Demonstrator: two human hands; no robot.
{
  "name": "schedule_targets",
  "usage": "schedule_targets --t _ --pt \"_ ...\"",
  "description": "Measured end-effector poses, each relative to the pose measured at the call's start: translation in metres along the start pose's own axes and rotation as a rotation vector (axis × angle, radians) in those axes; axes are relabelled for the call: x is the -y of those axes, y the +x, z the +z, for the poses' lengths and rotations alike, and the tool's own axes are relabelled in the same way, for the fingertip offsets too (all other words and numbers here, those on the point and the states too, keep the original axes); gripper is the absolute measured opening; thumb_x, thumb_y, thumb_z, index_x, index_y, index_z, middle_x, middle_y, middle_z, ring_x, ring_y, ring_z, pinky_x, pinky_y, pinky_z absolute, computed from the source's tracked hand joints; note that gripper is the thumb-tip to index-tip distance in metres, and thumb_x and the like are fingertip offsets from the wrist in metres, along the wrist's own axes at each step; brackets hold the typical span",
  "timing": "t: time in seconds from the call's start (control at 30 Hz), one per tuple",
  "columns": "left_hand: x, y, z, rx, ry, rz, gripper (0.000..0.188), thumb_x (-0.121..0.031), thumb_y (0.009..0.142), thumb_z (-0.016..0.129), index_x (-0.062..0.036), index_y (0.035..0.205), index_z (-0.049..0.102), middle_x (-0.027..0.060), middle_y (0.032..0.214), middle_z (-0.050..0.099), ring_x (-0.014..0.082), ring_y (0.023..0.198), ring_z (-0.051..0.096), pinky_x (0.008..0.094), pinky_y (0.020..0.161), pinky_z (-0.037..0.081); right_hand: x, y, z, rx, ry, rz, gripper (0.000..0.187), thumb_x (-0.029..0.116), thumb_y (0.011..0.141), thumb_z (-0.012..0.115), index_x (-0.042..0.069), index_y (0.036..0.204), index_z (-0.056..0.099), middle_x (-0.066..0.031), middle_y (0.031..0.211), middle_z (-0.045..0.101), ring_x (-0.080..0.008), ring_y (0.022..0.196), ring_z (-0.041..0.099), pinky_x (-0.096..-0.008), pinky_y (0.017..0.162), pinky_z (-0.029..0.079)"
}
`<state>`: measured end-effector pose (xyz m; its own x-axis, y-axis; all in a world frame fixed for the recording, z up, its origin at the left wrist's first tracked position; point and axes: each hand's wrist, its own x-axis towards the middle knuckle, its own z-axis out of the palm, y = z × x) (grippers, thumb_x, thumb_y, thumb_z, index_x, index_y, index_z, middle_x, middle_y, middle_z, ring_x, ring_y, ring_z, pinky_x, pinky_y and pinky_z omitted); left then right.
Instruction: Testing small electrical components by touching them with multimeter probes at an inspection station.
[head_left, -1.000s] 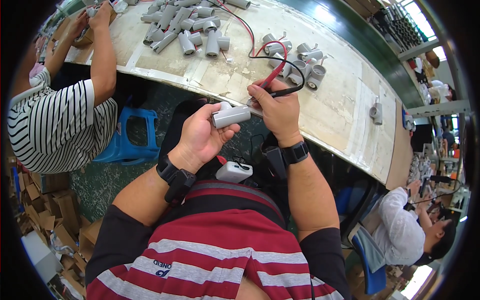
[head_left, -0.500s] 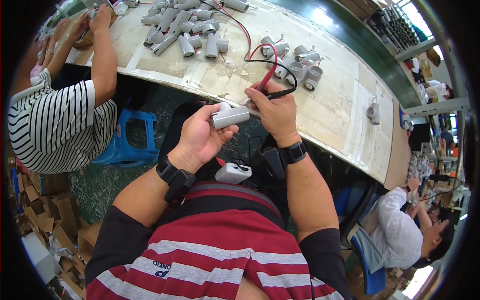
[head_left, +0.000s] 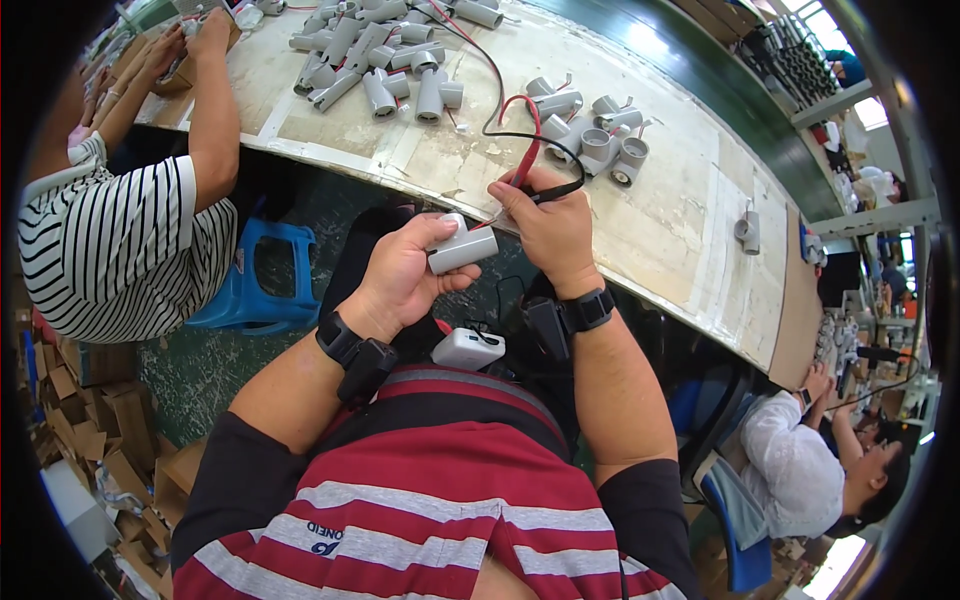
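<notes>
My left hand (head_left: 398,272) is closed around a grey T-shaped plastic housing (head_left: 466,250), its long tube lying across the fingers and the thumb resting against the short branch. A thin red wire (head_left: 486,222) shows between the housing and the fingertips of my right hand (head_left: 552,232). That hand pinches a red test probe (head_left: 525,164) and a black test probe (head_left: 560,189) together. Their tips are too small to make out, so contact with the wire cannot be told. Both hands are just off the near edge of the worktable (head_left: 650,235).
Many similar grey housings (head_left: 380,95) lie heaped at the far left of the table. A smaller group (head_left: 600,148) stands beyond my right hand, with one lone housing (head_left: 747,232) farther right. A white box-shaped device (head_left: 468,347) is at my lap. Co-workers sit on both sides.
My left hand has turned the housing slightly, so its short branch and the red wire show more. The probes in my right hand have tipped a little, and their leads have shifted slightly left.
</notes>
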<state>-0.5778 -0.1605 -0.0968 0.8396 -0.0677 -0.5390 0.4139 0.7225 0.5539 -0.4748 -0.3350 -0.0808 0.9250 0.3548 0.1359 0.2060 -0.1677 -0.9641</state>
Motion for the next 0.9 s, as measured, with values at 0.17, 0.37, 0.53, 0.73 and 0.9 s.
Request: schedule_targets --t 0.17,0.37,0.53,0.73,0.9 --pt "0.003 0.002 -0.008 0.035 -0.043 -0.042 0.029 -0.023 0.102 0.059 0.0001 0.121 0.062 0.0168 0.101 0.072 0.0283 0.074 0.074 0.0344 0.064 0.064 0.001 0.001 0.000 -0.003 0.000 0.016 0.018 0.017 0.092 0.080 0.000 0.097 0.075 0.0007 0.075 0.067 -0.0059 0.067 0.057 -0.0241 0.060 0.046" --pt "0.006 0.001 -0.007 0.058 -0.055 -0.028 0.027 -0.020 0.101 0.062 -0.0013 0.120 0.061 0.0147 0.104 0.071 0.0263 0.077 0.073 0.0333 0.065 0.063 -0.001 0.001 0.000 -0.004 -0.042 -0.012 0.019 0.016 0.092 0.080 -0.001 0.096 0.074 -0.0012 0.076 0.069 -0.0075 0.069 0.059 -0.0257 0.062 0.048" --pt "0.003 -0.004 0.001 0.023 -0.021 -0.028 0.026 -0.019 0.099 0.065 -0.0022 0.119 0.061 0.0137 0.103 0.071 0.0265 0.080 0.073 0.0349 0.067 0.063 0.002 -0.001 0.000 -0.020 -0.125 -0.087 0.019 0.016 0.091 0.080 -0.002 0.096 0.074 -0.0031 0.077 0.071 -0.0093 0.071 0.061 -0.0276 0.064 0.049" --pt "0.008 0.000 -0.002 -0.009 0.003 -0.034 0.024 -0.021 0.099 0.065 -0.0027 0.115 0.064 0.0129 0.100 0.072 0.0258 0.081 0.072 0.0355 0.069 0.061 0.002 -0.002 -0.002 -0.033 -0.138 -0.106 0.017 0.015 0.092 0.079 -0.002 0.096 0.074 -0.0016 0.076 0.069 -0.0088 0.069 0.060 -0.0267 0.062 0.048" --pt "0.011 0.006 -0.008 -0.001 -0.007 -0.056 0.026 -0.026 0.101 0.063 -0.0041 0.115 0.067 0.0110 0.098 0.073 0.0240 0.079 0.071 0.0342 0.066 0.059 -0.004 -0.002 -0.006 -0.034 0.013 -0.004 0.016 0.015 0.094 0.078 0.000 0.098 0.075 0.0017 0.075 0.066 -0.0065 0.067 0.057 -0.0245 0.060 0.044"
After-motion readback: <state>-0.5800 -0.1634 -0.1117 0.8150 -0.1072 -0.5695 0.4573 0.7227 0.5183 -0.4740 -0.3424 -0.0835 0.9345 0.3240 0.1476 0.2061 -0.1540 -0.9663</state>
